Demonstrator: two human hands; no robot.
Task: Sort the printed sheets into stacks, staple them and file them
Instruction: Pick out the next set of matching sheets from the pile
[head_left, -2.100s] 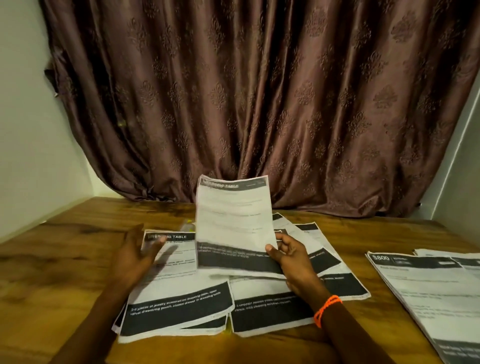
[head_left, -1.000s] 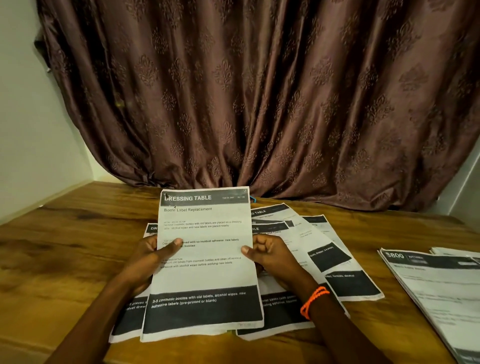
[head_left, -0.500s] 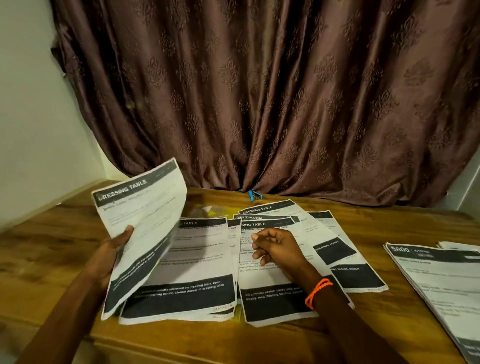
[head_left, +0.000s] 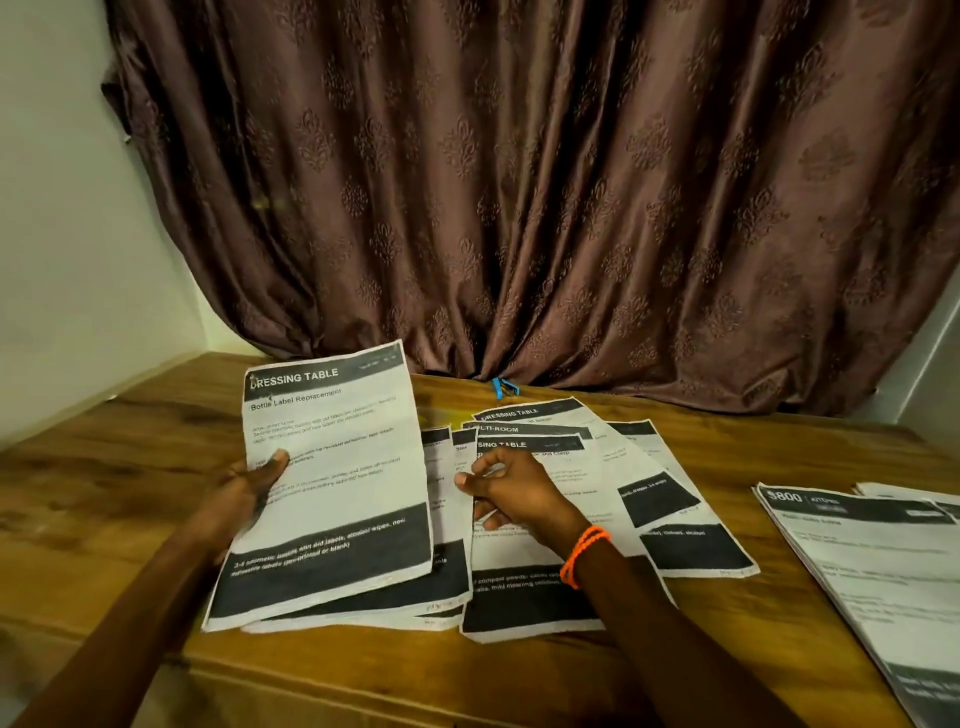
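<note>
Now the left hand (head_left: 244, 493) alone grips the "Dressing Table" sheet (head_left: 332, 467), thumb (head_left: 275, 462) pinching its left edge with the other fingers hidden behind the paper. A second ago both hands held this sheet upright in front; half a second ago the left had swung it out toward the counter's left side, and it has since come back to hover over the left pile (head_left: 363, 597) near the front edge. The right hand (head_left: 514, 493), with an orange band (head_left: 584, 553) at the wrist, has let go: its fingers are loosely curled, thumb and forefinger close together just above the fanned sheets (head_left: 675, 519) at mid-counter; whether they pinch a corner I cannot tell. Probably this sheet is about to join the left pile while the right picks the next one. Another stack (head_left: 857, 561) lies by the counter's (head_left: 104, 467) right edge, and a blue clip (head_left: 504, 387) lies at the back edge by the curtain (head_left: 519, 182).
</note>
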